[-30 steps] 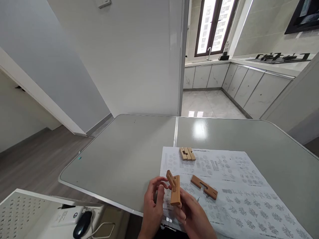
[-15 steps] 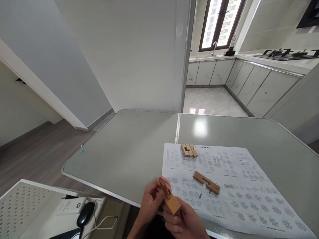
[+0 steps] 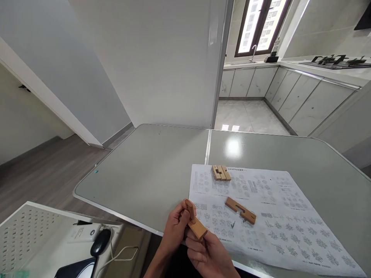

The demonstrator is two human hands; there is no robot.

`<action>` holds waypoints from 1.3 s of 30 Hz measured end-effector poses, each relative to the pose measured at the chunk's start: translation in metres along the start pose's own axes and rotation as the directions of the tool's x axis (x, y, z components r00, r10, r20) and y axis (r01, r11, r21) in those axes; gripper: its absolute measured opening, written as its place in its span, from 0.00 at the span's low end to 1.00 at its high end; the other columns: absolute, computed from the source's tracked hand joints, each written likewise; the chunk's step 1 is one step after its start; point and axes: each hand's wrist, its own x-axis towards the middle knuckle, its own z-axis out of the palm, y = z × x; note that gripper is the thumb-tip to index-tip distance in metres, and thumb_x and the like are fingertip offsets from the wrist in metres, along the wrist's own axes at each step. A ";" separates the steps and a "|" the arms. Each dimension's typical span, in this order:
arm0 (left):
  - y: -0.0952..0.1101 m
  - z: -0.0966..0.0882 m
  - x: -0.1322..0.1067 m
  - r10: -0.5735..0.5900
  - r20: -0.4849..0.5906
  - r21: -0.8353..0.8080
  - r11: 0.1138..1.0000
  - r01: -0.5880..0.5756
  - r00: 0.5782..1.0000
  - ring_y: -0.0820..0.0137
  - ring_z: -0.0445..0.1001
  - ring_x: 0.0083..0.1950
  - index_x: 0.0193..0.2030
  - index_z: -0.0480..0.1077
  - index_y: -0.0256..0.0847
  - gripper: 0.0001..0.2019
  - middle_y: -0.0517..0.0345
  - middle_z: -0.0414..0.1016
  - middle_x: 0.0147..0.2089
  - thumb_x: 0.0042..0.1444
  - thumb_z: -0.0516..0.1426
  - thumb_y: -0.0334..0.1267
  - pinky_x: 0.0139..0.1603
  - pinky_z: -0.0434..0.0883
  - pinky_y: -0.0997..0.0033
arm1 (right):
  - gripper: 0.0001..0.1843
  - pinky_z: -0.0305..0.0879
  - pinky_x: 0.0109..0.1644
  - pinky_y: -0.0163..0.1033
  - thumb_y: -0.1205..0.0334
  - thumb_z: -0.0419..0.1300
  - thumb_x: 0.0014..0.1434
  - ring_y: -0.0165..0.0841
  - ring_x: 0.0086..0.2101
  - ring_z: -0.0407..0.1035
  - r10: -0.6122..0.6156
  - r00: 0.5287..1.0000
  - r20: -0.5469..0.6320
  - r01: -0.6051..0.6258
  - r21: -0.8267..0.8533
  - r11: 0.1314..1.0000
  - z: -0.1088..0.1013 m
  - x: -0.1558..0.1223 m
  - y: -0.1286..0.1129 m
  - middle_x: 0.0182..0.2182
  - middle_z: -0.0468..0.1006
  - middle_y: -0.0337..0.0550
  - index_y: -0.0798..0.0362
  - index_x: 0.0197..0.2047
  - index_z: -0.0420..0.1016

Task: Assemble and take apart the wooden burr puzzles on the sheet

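Observation:
My left hand (image 3: 173, 227) is closed near the table's front edge, its thumb and fingers pinching a short brown wooden puzzle piece (image 3: 190, 208) that stands tilted upward. My right hand (image 3: 203, 251) grips a lighter wooden puzzle block (image 3: 198, 229) from below. The two pieces meet between my hands; whether they interlock is hidden by the fingers. To the right, a notched brown wooden piece (image 3: 246, 215) lies on the printed paper sheet (image 3: 275, 200). Several pale notched wooden pieces (image 3: 222, 173) sit side by side at the sheet's upper left.
The grey-green table (image 3: 150, 170) has a white seam and a raised edge. A small teal bit (image 3: 96, 171) lies near its left edge. At lower left, a white side unit (image 3: 43, 239) holds a black mouse (image 3: 101, 242), a white box (image 3: 84, 233) and a looped cable (image 3: 124, 251).
Both hands have shifted slightly up and left in view with the wooden pieces. The piece in my left hand now stands more upright. My head view has turned a little; the pieces on the sheet stay put.

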 end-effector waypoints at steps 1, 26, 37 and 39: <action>0.000 0.000 0.000 -0.010 -0.011 -0.005 1.000 0.010 1.000 0.71 0.58 0.33 0.33 0.65 0.40 0.26 0.61 0.62 0.33 0.65 0.57 0.63 0.36 0.62 0.73 | 0.19 0.42 0.18 0.21 0.66 0.78 0.53 0.16 0.18 0.42 0.002 1.000 0.001 -0.002 0.015 1.000 -0.001 0.001 0.001 0.21 0.58 0.24 0.55 0.32 0.68; -0.003 0.004 0.001 -0.008 -0.069 -0.077 0.997 0.003 0.998 0.72 0.61 0.34 0.34 0.69 0.39 0.26 0.60 0.66 0.33 0.70 0.52 0.61 0.36 0.64 0.73 | 0.21 0.47 0.20 0.23 0.55 0.80 0.52 0.19 0.20 0.47 -0.077 0.995 -0.059 0.071 -0.094 0.993 -0.005 0.000 0.010 0.24 0.63 0.28 0.56 0.37 0.75; 0.001 0.005 0.000 -0.028 -0.064 -0.106 0.994 0.022 0.998 0.72 0.65 0.32 0.35 0.72 0.38 0.26 0.57 0.69 0.33 0.69 0.53 0.61 0.34 0.67 0.73 | 0.28 0.50 0.21 0.26 0.39 0.76 0.54 0.20 0.21 0.52 -0.166 0.981 -0.096 0.123 -0.351 0.928 0.004 -0.002 0.011 0.26 0.65 0.31 0.52 0.37 0.71; 0.001 0.005 0.000 -0.031 -0.071 -0.108 0.994 0.023 0.997 0.72 0.65 0.32 0.35 0.72 0.38 0.26 0.57 0.69 0.33 0.69 0.53 0.62 0.34 0.67 0.73 | 0.31 0.50 0.20 0.27 0.34 0.74 0.52 0.20 0.20 0.52 -0.168 0.977 -0.129 0.100 -0.416 0.904 0.006 -0.002 0.010 0.26 0.65 0.30 0.52 0.37 0.70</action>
